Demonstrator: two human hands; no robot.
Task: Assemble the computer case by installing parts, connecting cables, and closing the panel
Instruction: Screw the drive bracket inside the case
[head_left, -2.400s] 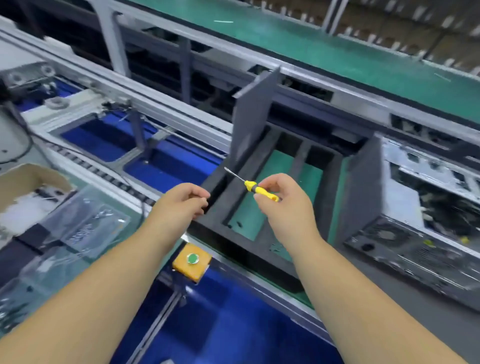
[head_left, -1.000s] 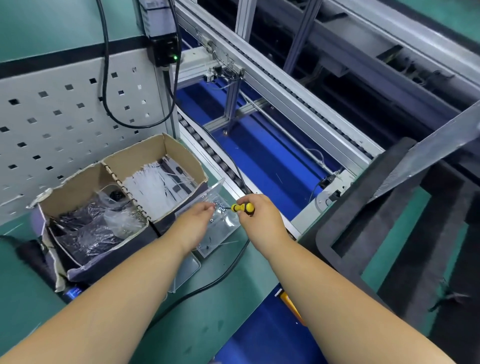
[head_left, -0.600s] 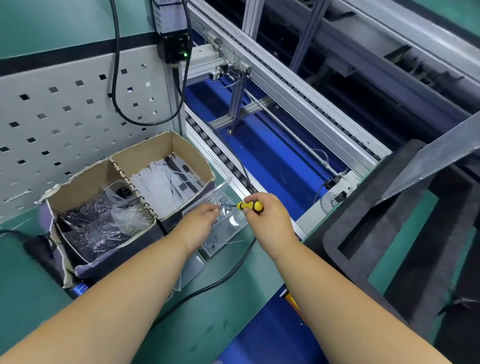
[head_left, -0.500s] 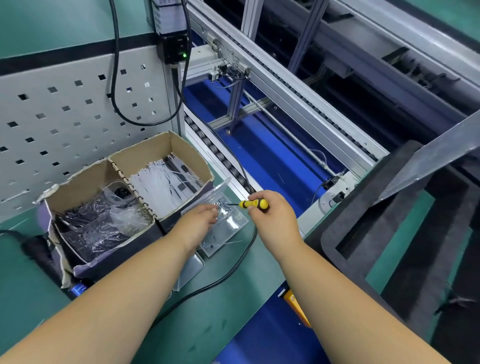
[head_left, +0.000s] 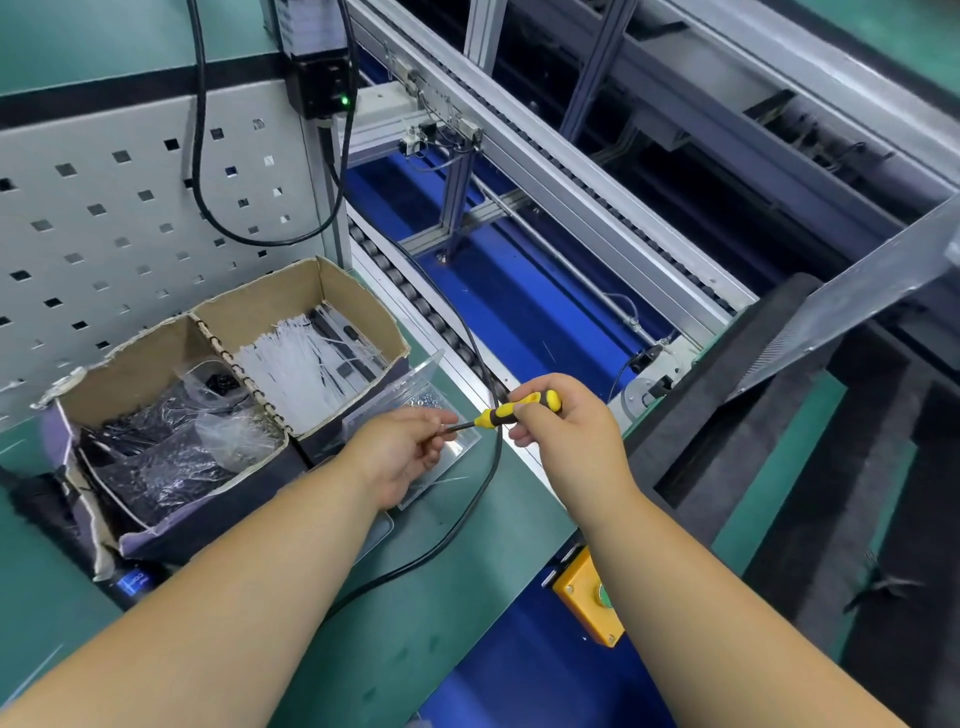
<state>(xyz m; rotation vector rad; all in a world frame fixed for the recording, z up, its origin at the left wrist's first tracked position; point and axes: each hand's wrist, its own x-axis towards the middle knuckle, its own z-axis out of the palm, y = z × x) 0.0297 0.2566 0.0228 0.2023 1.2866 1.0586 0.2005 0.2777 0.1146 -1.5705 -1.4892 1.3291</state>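
Note:
My right hand (head_left: 563, 428) grips a small screwdriver (head_left: 511, 410) with a yellow and black handle, its shaft pointing left. My left hand (head_left: 402, 457) hovers over a clear plastic tray (head_left: 457, 447) with small screws in its far corner, fingers curled at the screwdriver's tip. Whether a screw sits between those fingers is too small to tell. A black foam fixture (head_left: 753, 415) lies on the conveyor to the right, with a grey metal panel (head_left: 852, 296) leaning over it.
A divided cardboard box (head_left: 311, 291) holds white cable ties and bags of black parts. A black cable (head_left: 467, 499) runs across the green bench under my hands. A grey pegboard (head_left: 104, 218) stands behind. An orange button box (head_left: 587, 597) hangs at the bench edge.
My view swung from the foam fixture on the conveyor to the parts box. Both hands moved to the clear screw tray, and the left hand's fingers now meet the screwdriver tip.

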